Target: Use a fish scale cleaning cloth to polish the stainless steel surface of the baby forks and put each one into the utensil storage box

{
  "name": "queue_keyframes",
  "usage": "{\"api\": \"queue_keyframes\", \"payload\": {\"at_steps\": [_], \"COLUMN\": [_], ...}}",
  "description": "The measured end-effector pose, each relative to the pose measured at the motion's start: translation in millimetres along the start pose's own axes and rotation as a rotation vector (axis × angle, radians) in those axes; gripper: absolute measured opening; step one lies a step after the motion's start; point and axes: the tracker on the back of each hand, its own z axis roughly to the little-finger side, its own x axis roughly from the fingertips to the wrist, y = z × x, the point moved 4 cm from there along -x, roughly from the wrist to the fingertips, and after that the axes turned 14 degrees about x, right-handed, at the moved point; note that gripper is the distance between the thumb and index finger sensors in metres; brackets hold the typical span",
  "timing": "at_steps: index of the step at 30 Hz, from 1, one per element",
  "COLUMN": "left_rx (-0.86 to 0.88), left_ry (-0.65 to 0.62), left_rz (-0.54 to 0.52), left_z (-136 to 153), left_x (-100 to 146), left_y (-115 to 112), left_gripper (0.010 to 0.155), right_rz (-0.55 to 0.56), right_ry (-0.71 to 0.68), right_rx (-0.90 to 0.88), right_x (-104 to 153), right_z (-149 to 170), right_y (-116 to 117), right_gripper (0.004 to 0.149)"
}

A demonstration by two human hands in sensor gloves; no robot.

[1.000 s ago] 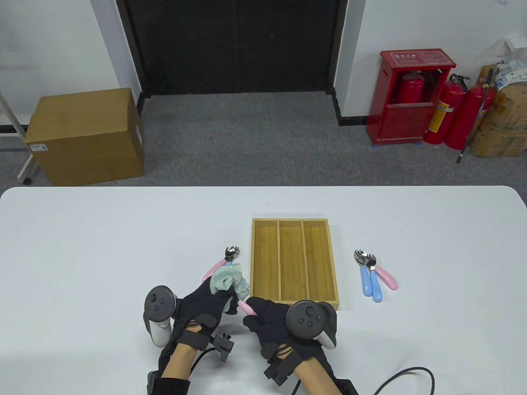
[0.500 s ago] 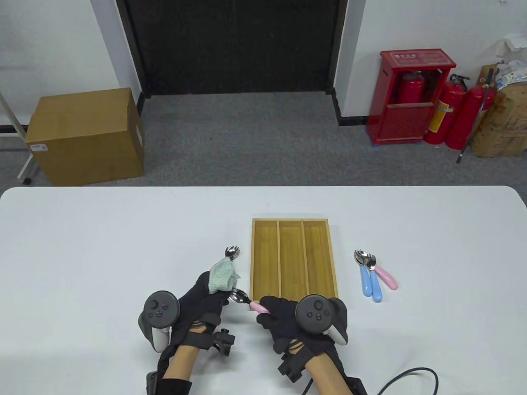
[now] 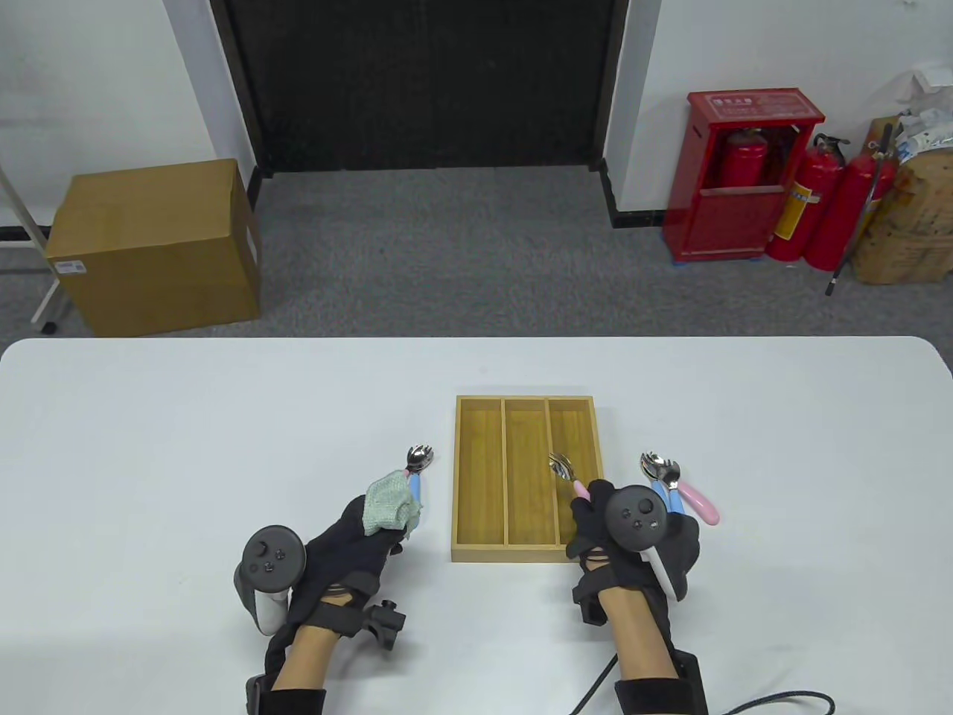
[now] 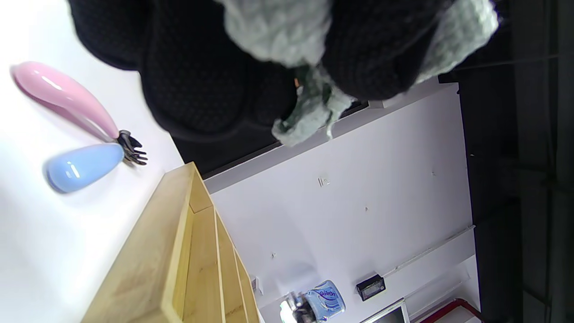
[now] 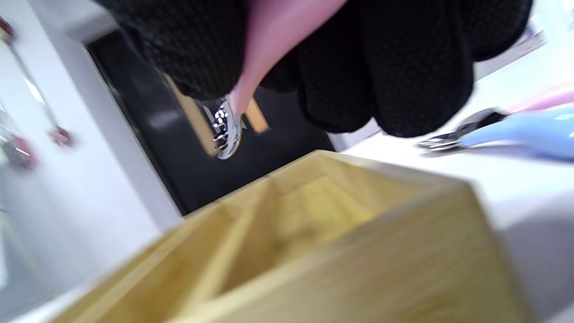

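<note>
Carrying a pink-handled fork [image 3: 567, 474] over the utensil storage box [image 3: 476, 477], the right hand [image 3: 633, 532] has its fingers curled round the handle; the steel head points away from the person and sits above the right-hand compartment in the table view. The right wrist view shows the fork clear of the wood, so it is not yet laid down.

Left hand [image 3: 350, 540] rests on the desk [image 3: 186, 447] left of the box, fingers bunched round the fish scale cleaning cloth [image 3: 389, 506].

Box: all three compartments look bare. Nothing stored so far.

Forks left on the desk:
- two just left of the box, one blue-handled [image 3: 415, 485], one pink-handled [image 4: 67, 98], lying close together beside the cloth
- a cluster right of the box, one pink handle [image 3: 700, 503] and blue handles [image 3: 674, 500] partly hidden by the right hand's tracker; probably three pieces, count not certain

Judgement: early in the task. First fork about to go in. Whether its steel is properly polished cannot be told from these views. Every other fork likely needs wiping and boxing.
</note>
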Motion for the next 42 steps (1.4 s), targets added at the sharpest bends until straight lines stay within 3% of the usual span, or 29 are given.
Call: {"api": "queue_keyframes", "payload": {"at_steps": [5,12,23,27,30,37,42], "left_rx": [0.031,0.043,0.018,0.019,0.024,0.025,0.013], "left_ry": [0.018,0.018,0.001,-0.008,-0.014,-0.020,-0.013], "left_rz": [0.006,0.012,0.067,0.094,0.106,0.114,0.127], "left_z": [3.7,3.4,-1.9,-6.1,-8.7,-9.2,-8.5], "left_x": [0.2,0.1,1.9,3.2,4.3,5.2,5.2], "left_y": [0.3,-1.2,-15.3,-22.1,-24.7,-25.8,-28.0], "left_gripper": [0.052,0.053,0.054,0.054,0.054,0.055,0.055], "right_rz": [-0.051,-0.096,-0.310,-0.321,-0.314,-0.224,-0.220], "right_ry": [0.081,0.074,0.075,0.082,0.068,0.084,0.154], "right_rx": [0.077,0.170,0.177,0.149,0.134,0.011,0.096], "right_x": [-15.9,-25.8,-36.9,-38.9,-40.9,-50.0,-53.2], "right_z": [-2.7,-18.0,-22.5,-20.4,-17.7,7.4,42.4], "right_y": [12.0,28.3,60.2,63.4,56.8,17.1,-0.6], "right_gripper": [0.042,0.043,0.044,0.045,0.047,0.047,0.055]}}
